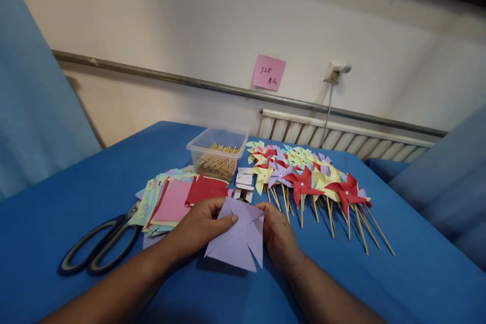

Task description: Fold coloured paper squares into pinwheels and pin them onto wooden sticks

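Folding lilac pinwheel blank, mid-step.
Left hand (pixel 201 225) and right hand (pixel 279 238) each pinch the cut lilac paper (pixel 239 235) just above the table (pixel 398 283); likely next: gather corners at centre. Beyond: scissors (pixel 98 248), paper stack (pixel 170 200), stick tub (pixel 218 154), finished pinwheels (pixel 307 177).

Matt lilac paper square (pixel 238 238), blue cloth table cover (pixel 398 283), clear plastic tub (pixel 218 151)
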Tool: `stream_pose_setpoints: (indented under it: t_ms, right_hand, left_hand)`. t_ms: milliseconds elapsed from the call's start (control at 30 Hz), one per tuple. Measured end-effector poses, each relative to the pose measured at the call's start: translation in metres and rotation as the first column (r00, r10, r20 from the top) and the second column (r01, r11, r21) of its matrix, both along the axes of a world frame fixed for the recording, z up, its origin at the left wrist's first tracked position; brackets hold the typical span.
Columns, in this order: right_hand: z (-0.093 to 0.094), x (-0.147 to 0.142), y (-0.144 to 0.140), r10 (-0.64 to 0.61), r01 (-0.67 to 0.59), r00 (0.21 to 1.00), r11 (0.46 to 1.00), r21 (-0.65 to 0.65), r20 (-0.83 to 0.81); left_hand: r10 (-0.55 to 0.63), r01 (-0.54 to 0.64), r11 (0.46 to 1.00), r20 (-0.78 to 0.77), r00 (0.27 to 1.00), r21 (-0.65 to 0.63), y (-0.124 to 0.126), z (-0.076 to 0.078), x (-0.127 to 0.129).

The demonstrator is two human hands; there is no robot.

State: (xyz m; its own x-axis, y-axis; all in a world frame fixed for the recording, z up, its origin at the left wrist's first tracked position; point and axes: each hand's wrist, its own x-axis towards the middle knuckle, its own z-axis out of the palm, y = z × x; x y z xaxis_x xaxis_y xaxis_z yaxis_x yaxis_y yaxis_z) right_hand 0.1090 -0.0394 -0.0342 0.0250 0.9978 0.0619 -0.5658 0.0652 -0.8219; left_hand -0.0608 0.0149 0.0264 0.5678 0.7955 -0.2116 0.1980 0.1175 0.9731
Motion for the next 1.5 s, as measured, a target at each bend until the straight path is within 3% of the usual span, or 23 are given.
stream_pose_setpoints:
  t_ms: [167,400,567,667,867,1000,1333,1500]
  right_hand:
    - [-0.005,-0.006,0.003,-0.019,0.023,0.998,0.997,-0.069,0.054]
    - [-0.003,-0.005,0.009,-0.245,0.253,0.963,0.965,-0.068,0.117]
    - [0.0,-0.002,0.011,-0.368,0.376,0.924,0.925,-0.063,0.105]
    - [-0.001,-0.003,0.01,-0.344,0.349,0.935,0.936,-0.044,0.086]
    - [0.002,-0.006,0.006,-0.291,0.297,0.938,0.955,-0.005,0.191]
    - [0.005,-0.009,0.004,-0.261,0.271,0.933,0.962,-0.008,0.249]
    - [0.001,-0.011,0.005,-0.148,0.148,0.963,0.989,0.016,0.227]
    - [0.005,-0.005,0.001,-0.167,0.153,0.965,0.985,0.086,0.2]
  left_hand:
    - [-0.004,0.006,0.999,0.036,0.999,-0.052,0.002,-0.003,0.001]
    - [0.12,-0.111,0.989,0.094,0.988,-0.101,0.0,0.0,0.004]
    - [0.001,0.014,0.993,0.126,0.992,-0.117,-0.002,-0.005,0.008]
    - [-0.003,0.016,0.994,0.117,0.993,-0.108,-0.004,-0.009,0.013]
    - [0.194,-0.178,0.979,0.184,0.964,-0.1,-0.002,-0.01,0.014]
    - [0.253,-0.245,0.967,0.154,0.955,-0.071,0.0,-0.01,0.009]
    - [0.302,-0.295,0.953,0.15,0.942,-0.066,0.001,-0.008,0.009]
    - [0.276,-0.275,0.961,0.117,0.954,-0.022,0.001,-0.004,0.006]
